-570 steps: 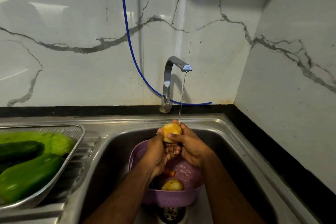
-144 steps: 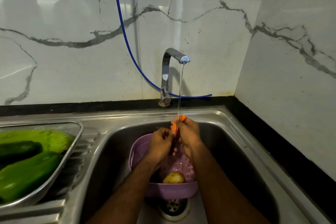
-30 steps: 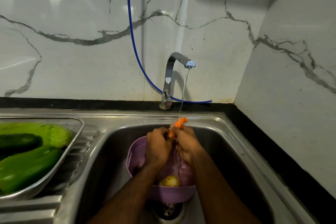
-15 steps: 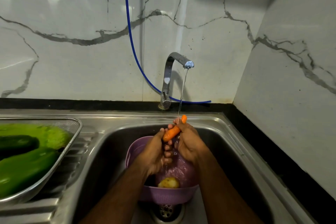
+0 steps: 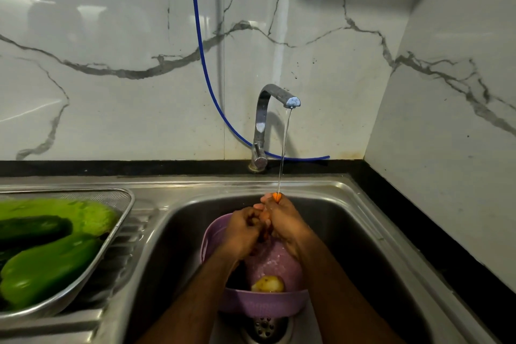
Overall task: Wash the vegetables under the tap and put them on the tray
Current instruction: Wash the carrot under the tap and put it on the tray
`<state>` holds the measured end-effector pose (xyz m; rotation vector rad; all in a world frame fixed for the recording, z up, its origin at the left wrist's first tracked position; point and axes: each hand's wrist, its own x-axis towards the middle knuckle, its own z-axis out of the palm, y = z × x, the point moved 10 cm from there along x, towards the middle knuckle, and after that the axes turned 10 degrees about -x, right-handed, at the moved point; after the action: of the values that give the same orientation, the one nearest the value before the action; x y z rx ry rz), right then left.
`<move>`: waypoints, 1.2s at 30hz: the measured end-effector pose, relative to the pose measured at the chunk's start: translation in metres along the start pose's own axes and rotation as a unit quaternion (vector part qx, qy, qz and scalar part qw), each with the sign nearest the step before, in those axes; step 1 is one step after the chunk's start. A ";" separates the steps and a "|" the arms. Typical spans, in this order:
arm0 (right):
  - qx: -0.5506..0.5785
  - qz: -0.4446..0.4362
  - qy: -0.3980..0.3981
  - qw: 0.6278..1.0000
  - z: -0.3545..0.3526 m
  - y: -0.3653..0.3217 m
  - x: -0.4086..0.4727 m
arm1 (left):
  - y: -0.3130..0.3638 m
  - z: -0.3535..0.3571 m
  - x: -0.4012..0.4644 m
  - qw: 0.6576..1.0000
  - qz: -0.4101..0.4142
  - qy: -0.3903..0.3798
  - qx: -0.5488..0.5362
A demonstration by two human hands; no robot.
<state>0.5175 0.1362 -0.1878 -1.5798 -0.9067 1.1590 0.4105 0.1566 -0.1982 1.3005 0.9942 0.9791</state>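
head view. we note a stainless steel sink basin point(image 5: 363, 232) set below a white marble-patterned wall, with a black stone ledge along the back. a chrome bent-neck tap point(image 5: 264, 120) stands at the rear rim and runs a thin stream of water point(image 5: 284, 148) straight down.

both hands are held together over the basin, directly under the stream. the right hand point(image 5: 284, 225) has its fingers curled round a small orange carrot point(image 5: 276, 196); only the carrot's tip shows above the fingers, and the water lands on it. the left hand point(image 5: 241, 233) is closed against the right, fingers curled inward at the carrot's lower part; a strip of orange shows between the two hands, but we cannot tell how firmly the left hand holds it.

beneath the hands sits a round lilac plastic colander point(image 5: 262, 304) on the basin floor, above the metal drain point(image 5: 264, 328). one yellowish potato point(image 5: 268, 285) lies inside it at the near wall.

on the ribbed draining board to the left rests a steel mesh tray point(image 5: 122, 220). it holds large light green gourds point(image 5: 47, 265) and one dark green cucumber point(image 5: 30, 227) lying across them.

a thin blue hose point(image 5: 203, 64) hangs down the wall and runs behind the tap along the ledge.
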 end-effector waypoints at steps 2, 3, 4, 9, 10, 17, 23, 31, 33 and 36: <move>0.008 0.001 -0.002 1.000 0.000 -0.001 -0.001 | 0.000 -0.002 0.003 1.000 0.013 0.011 0.002; 0.003 -0.002 0.001 1.000 0.000 -0.002 -0.002 | 0.000 -0.002 0.004 1.000 0.022 0.011 0.009; 0.000 -0.009 0.008 1.000 -0.002 -0.003 -0.003 | 0.002 -0.002 0.005 0.999 0.036 0.012 0.014; -0.048 -0.026 0.032 0.998 -0.006 -0.010 -0.006 | 0.015 -0.007 0.003 0.993 0.093 0.042 0.057; -0.062 -0.022 0.031 0.997 -0.006 -0.009 -0.006 | 0.016 -0.009 0.003 0.991 0.104 0.050 0.064; 0.055 0.009 0.014 0.998 -0.016 0.000 -0.006 | 0.024 -0.016 -0.001 0.986 0.130 0.089 0.064; 0.281 0.068 0.000 0.957 -0.025 0.014 -0.003 | 0.014 -0.009 0.000 0.981 0.050 0.058 -0.180; 0.348 0.075 0.042 0.933 -0.042 0.022 0.003 | 0.013 0.016 0.001 0.951 -0.002 0.014 -0.310; 0.328 0.072 0.033 0.941 -0.042 0.022 0.005 | 0.010 0.013 0.000 0.964 -0.013 0.033 -0.264; 0.284 0.040 0.017 0.958 -0.043 0.017 0.011 | 0.005 0.013 0.001 0.974 -0.032 0.018 -0.225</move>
<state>0.5622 0.1301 -0.2023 -1.1641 -0.4283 1.3021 0.4230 0.1535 -0.1930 0.8705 0.7773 1.1042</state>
